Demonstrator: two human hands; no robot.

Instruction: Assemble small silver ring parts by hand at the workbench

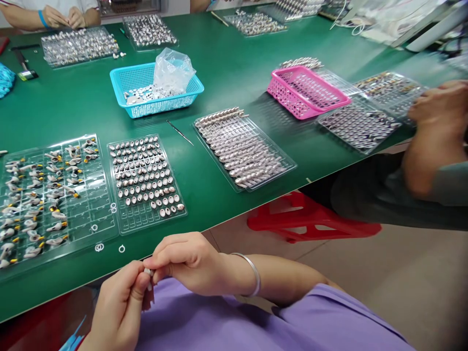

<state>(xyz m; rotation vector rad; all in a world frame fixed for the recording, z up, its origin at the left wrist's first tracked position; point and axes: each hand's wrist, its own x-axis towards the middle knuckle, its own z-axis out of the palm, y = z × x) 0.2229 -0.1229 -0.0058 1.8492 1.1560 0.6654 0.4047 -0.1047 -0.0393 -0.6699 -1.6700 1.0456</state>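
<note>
My left hand (120,302) and my right hand (186,261) meet just below the near edge of the green table (226,73), over my purple top. Both pinch a small pale part (148,273) between their fingertips; I cannot make out what it is. A silver bangle (252,273) sits on my right wrist. Nearest on the table are a clear tray of small silver caps (144,180), a clear tray of assembled pieces with yellow tips (47,195), and a few loose white rings (99,247).
Further right lies a tray of silver rods (243,148) and thin tweezers (180,132). A blue basket (153,90) holds parts and a plastic bag. A pink basket (307,92) stands beside more trays, where a co-worker's hand (438,107) reaches. Another person's hands (62,19) work far left. A red stool (307,219) stands below.
</note>
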